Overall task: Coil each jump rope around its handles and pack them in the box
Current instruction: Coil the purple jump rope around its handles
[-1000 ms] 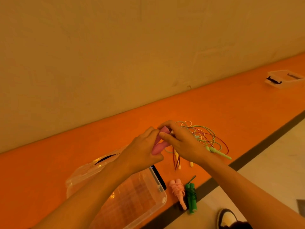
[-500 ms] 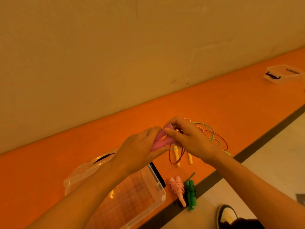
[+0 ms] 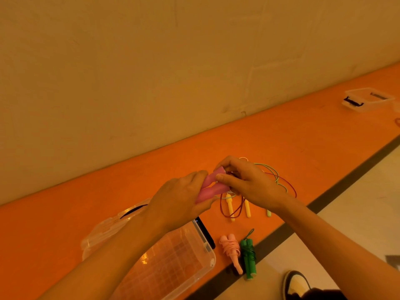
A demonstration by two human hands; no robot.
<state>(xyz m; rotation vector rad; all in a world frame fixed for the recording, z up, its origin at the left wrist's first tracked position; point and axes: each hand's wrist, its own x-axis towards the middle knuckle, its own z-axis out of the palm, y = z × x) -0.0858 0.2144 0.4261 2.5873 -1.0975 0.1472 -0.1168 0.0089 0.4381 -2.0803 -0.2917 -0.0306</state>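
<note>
Both hands work above an orange, smooth surface (image 3: 65, 224) that runs along a plain cream wall. The left hand (image 3: 179, 202) grips 2 pink handles (image 3: 213, 187), matte and tube-shaped, held side by side with their ends pointing up and away. The right hand (image 3: 253, 185) pinches the far end of those handles, thumb on top and fingers curled behind, where a thin dark red cord (image 3: 230, 215) leaves them and hangs in a loose loop.

The clear box (image 3: 194, 267) of hard see-through plastic sits open below the left forearm, its rounded corners and grid-patterned bottom showing through the walls. The handles are held above and just beyond the box's far right corner. A clear lid (image 3: 101, 232) with a black clip lies under or against the box's left side; which one cannot be told.

Just right of the box, outside it, lie 2 finished bundles touching each other: a pale pink rope (image 3: 231, 250) and a dark green rope (image 3: 249, 258), each wound tightly round its handles. Beyond these, farther from the box, 2 slim yellow handles (image 3: 229, 206) lie on the surface among loose pale green cord (image 3: 273, 173).

Well away from the box, far along the surface to the right, stands a second clear box (image 3: 365, 99) with black clips. A shoe (image 3: 296, 284) shows on the pale floor right of the box.
</note>
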